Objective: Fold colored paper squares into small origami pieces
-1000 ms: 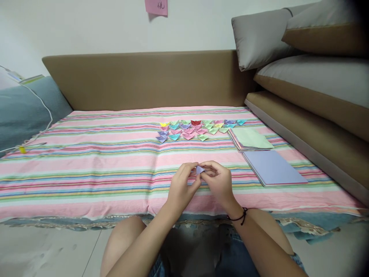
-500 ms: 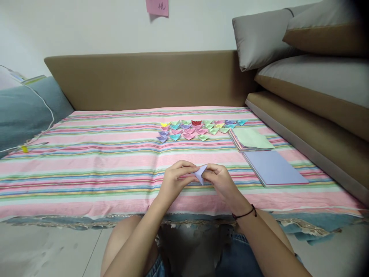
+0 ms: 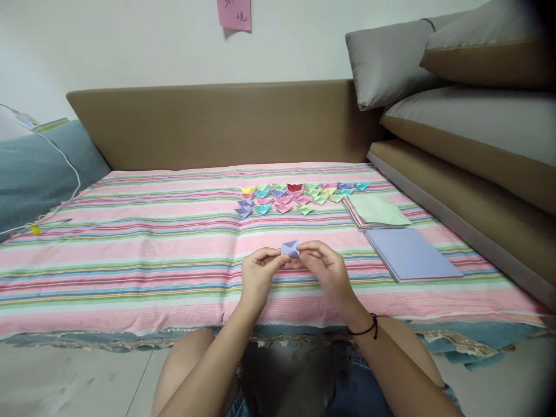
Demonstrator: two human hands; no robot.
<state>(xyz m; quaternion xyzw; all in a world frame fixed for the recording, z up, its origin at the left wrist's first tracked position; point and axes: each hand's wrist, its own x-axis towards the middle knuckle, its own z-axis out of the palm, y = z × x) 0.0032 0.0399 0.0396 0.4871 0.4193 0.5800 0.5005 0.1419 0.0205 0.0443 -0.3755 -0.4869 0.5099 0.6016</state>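
Observation:
A small folded piece of lavender paper (image 3: pixel 289 249) is held up between both hands, above the striped cloth (image 3: pixel 174 243). My left hand (image 3: pixel 259 271) pinches its left side between thumb and fingers. On its right edge, my right hand (image 3: pixel 325 265) grips with thumb and fingertips. The folded paper shows creased flaps and a dark hollow facing me. Beyond the hands, several small paper boats (image 3: pixel 284 200) in yellow, pink, green, blue, purple and red stand in rows.
To the right lie a stack of lavender paper sheets (image 3: pixel 412 255) and a stack with pale green on top (image 3: pixel 377 209). Grey and brown cushions (image 3: pixel 469 121) are piled at the right. A white cable (image 3: pixel 65 153) runs along the left, and a brown backrest (image 3: pixel 217 124) stands behind.
The lavender paper has turned from a pointed, star-like shape to a squarish one with its flaps showing. Both hands have shifted slightly, and the paper has moved a little left and up.

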